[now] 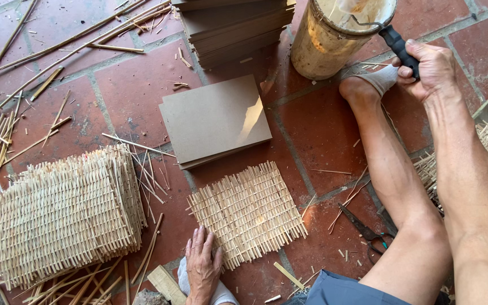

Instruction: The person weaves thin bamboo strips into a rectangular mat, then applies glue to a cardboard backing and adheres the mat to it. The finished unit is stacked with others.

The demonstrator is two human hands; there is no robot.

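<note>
We see our left hand (203, 265) resting flat, fingers loosely spread, its fingertips touching the near edge of a small woven cane mat (248, 212), a rough rectangle of pale split strips with frayed ends poking out on all sides. The mat lies on the red terracotta tile floor (323, 130), just below a short stack of smooth brown fibreboard rectangles (214, 120). A taller pile of the same boards (235, 28) sits at the top edge.

Our right hand (430, 68) is closed in a fist round the black handle (399, 45) of a tool that dips into a cloudy, glue-smeared plastic jar (334, 36). The jar stands just beyond a socked foot (368, 85).

To the left rests a thick heap of finished woven mats (66, 214), ridged and straw-coloured, ringed by loose cane splints (40, 68) and offcuts. Dark scissors (365, 231) lie on the tiles beside our leg.
</note>
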